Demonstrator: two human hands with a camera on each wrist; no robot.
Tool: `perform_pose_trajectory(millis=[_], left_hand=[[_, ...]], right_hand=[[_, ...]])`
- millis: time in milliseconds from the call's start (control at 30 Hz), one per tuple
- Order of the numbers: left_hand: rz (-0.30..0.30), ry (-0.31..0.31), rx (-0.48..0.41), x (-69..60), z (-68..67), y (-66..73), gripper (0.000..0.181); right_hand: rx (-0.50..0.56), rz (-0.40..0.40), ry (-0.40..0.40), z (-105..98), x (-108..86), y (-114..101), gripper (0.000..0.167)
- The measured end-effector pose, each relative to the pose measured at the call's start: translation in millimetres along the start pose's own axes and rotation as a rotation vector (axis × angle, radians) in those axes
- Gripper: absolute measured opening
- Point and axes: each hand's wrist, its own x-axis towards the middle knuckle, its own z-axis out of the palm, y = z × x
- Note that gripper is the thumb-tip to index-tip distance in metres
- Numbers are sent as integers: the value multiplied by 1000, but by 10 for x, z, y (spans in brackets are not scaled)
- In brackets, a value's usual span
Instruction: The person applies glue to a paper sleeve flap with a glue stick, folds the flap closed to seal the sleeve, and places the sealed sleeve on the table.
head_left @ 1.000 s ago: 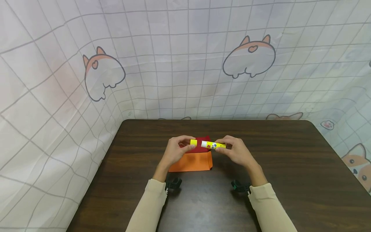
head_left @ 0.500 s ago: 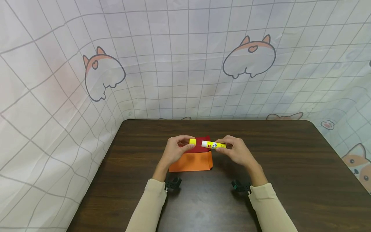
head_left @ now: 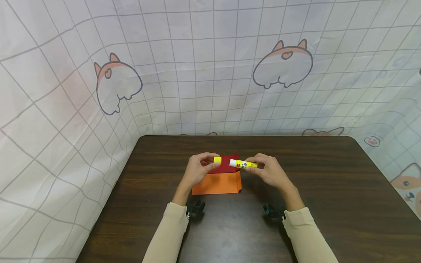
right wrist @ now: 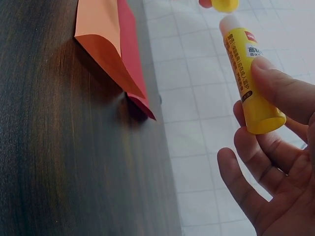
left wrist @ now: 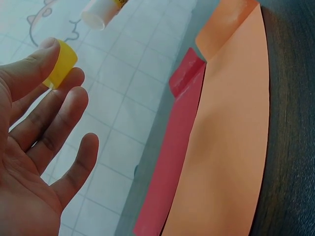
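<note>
Between thumb and fingers, my left hand (head_left: 197,170) pinches a small yellow cap (left wrist: 63,64). My right hand (head_left: 270,171) holds a yellow glue stick (right wrist: 252,81) by its body, with the white end (head_left: 232,163) pointing left at the cap. A short gap separates cap and glue stick. Both are held above two pieces of folded paper on the table: an orange one (head_left: 217,183) nearer me and a dark red one (head_left: 227,166) behind it. In the wrist views, each paper has a creased flap at its end. The left hand partly covers the red paper in the head view.
The dark wooden table (head_left: 148,182) has a far edge close behind the papers. A white gridded cloth (head_left: 197,73) with cartoon corgis hangs behind and along the sides. Black bands with small devices (head_left: 196,207) sit on both wrists.
The left hand has drawn slightly left with the cap, widening its gap from the glue stick. The right hand has shifted barely to the right. The papers stay in place.
</note>
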Motion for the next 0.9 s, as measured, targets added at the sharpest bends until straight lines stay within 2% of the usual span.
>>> perform_pose_trajectory(millis=[900], left_hand=[[2,30,-9,-13,-95,-14,24]], right_hand=[[2,-2,2,-5,-25,3,25]])
